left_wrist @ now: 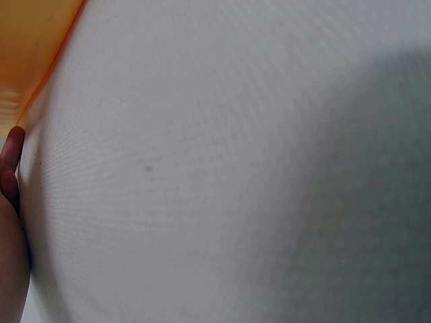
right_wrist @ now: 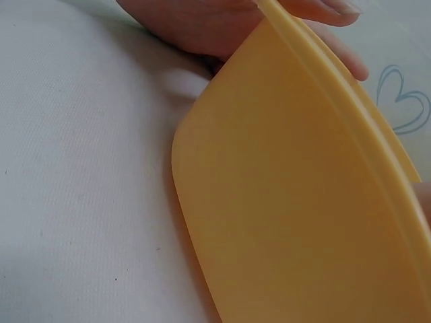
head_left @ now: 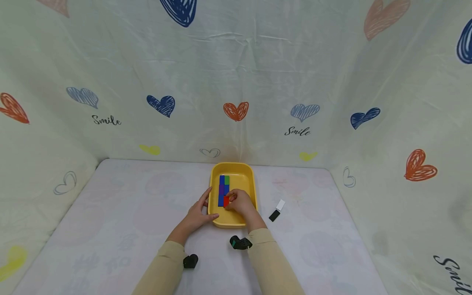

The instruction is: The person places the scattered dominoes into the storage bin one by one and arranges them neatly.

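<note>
In the head view a yellow tray (head_left: 252,180) stands on the table, with coloured rectangular blocks lined up in two columns inside. The left column shows blue (head_left: 222,179) and purple (head_left: 221,190) blocks; the right has a green block (head_left: 227,180) above a blue one. At the near end of that column, my right hand (head_left: 240,201) pinches a red block (head_left: 226,200) between thumb and fingers. My left hand (head_left: 196,215) touches the tray's left side, thumb and fingers spread along its rim. The right wrist view shows the tray's outer wall (right_wrist: 269,175) and part of the left hand (right_wrist: 202,23).
Right of the tray, a white block (head_left: 280,205) and a black block (head_left: 274,215) lie end to end on the white table (head_left: 147,205). A pale curtain (head_left: 236,61) printed with hearts rises behind the table and at both sides.
</note>
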`<state>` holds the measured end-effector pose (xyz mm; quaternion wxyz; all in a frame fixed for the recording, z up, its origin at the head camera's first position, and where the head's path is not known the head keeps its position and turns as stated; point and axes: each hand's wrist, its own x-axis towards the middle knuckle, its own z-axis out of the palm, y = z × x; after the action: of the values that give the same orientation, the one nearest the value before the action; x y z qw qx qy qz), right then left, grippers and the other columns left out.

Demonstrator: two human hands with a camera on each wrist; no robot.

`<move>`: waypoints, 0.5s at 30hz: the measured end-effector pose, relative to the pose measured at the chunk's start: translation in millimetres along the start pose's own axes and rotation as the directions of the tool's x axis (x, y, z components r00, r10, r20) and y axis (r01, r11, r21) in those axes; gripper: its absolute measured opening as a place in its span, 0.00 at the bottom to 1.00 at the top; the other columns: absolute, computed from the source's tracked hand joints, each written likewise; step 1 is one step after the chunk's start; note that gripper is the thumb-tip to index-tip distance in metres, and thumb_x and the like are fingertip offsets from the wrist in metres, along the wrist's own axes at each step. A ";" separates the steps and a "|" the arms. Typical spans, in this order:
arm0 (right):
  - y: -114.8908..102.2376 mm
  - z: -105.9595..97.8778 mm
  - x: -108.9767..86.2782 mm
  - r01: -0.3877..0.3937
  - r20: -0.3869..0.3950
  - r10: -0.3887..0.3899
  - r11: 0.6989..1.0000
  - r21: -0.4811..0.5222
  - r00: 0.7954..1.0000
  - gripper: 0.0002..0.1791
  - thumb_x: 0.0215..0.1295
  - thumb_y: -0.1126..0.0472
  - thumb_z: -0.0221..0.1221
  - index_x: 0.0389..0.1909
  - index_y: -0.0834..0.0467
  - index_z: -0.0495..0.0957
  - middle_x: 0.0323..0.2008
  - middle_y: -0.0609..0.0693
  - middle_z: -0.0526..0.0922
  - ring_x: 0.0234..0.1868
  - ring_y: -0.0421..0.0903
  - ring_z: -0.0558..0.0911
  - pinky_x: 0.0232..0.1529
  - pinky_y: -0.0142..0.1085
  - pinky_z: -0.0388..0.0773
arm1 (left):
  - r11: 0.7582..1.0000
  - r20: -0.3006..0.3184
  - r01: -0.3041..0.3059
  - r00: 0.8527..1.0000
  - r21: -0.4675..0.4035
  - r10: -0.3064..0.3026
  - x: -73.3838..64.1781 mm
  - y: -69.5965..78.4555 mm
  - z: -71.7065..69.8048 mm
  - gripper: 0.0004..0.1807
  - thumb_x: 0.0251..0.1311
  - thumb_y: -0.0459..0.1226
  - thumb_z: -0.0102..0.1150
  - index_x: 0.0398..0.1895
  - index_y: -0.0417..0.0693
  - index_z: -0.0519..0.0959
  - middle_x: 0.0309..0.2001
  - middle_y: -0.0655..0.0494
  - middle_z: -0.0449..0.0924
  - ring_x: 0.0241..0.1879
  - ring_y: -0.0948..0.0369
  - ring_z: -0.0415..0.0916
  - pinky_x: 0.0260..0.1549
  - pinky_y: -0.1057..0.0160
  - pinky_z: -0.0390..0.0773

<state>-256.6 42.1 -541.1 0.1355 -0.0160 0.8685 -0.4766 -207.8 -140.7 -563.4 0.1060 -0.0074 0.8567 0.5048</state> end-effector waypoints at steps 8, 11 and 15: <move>0.6 1.0 1.8 0.022 0.002 -0.022 1.000 -0.010 1.000 0.18 0.44 0.74 0.74 0.39 0.63 0.82 0.25 0.49 0.73 0.28 0.44 0.70 0.28 0.30 0.69 | 1.000 0.007 -0.001 1.000 0.002 0.001 -0.5 -1.1 -0.4 0.56 0.48 0.50 0.75 0.77 0.68 0.49 0.48 0.52 0.70 0.48 0.52 0.66 0.48 0.48 0.72; 1.6 1.2 2.4 0.029 -0.001 -0.029 1.000 -0.011 1.000 0.18 0.44 0.74 0.74 0.38 0.63 0.82 0.25 0.49 0.72 0.27 0.44 0.70 0.27 0.30 0.68 | 1.000 0.006 -0.005 1.000 0.006 0.005 -1.0 -1.1 -0.8 0.56 0.48 0.50 0.74 0.77 0.68 0.49 0.50 0.52 0.70 0.48 0.52 0.65 0.47 0.49 0.71; 1.6 1.6 2.5 0.028 -0.003 -0.028 1.000 -0.009 1.000 0.17 0.45 0.73 0.73 0.38 0.63 0.82 0.25 0.49 0.72 0.27 0.44 0.70 0.27 0.30 0.68 | 1.000 0.008 -0.006 1.000 0.006 0.006 -1.2 -0.7 -1.1 0.56 0.48 0.50 0.74 0.77 0.68 0.49 0.51 0.51 0.69 0.48 0.52 0.65 0.46 0.50 0.71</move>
<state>-258.5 41.2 -543.9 0.1273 -0.0282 0.8705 -0.4745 -206.8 -142.1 -563.3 0.1077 -0.0025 0.8579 0.5024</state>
